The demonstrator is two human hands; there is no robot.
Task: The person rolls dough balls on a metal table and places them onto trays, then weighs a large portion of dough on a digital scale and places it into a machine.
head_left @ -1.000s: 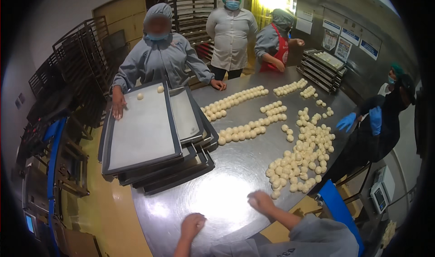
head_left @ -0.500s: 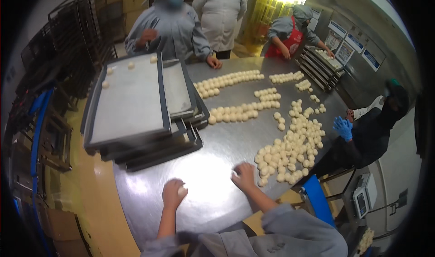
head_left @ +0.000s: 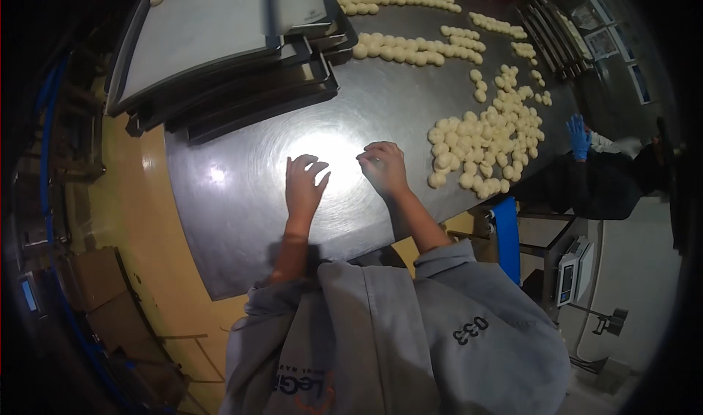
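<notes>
My left hand (head_left: pixel 304 184) hovers over the bright glare on the steel table (head_left: pixel 242 217). Its fingers are bent, the thumb stands apart, and no dough shows between them. Just to its right is my right hand (head_left: pixel 385 167), with curved, loosely parted fingers and nothing visible in them. The glare washes out the gap between the two hands. A large loose heap of pale round dough balls (head_left: pixel 483 140) lies right of my right hand, not touching it. Farther back, dough balls stand in rows (head_left: pixel 399 49).
Stacked trays (head_left: pixel 198 42) with pale liners overhang the table's left side. More trays (head_left: pixel 553 38) are piled at the far right. A blue-gloved hand (head_left: pixel 578 137) belongs to a person at the right edge. A scale (head_left: pixel 575 268) stands beyond the near right edge.
The view has tilted down, so things appear higher. My hands have come closer together. The dough ball seen in my left hand no longer shows there.
</notes>
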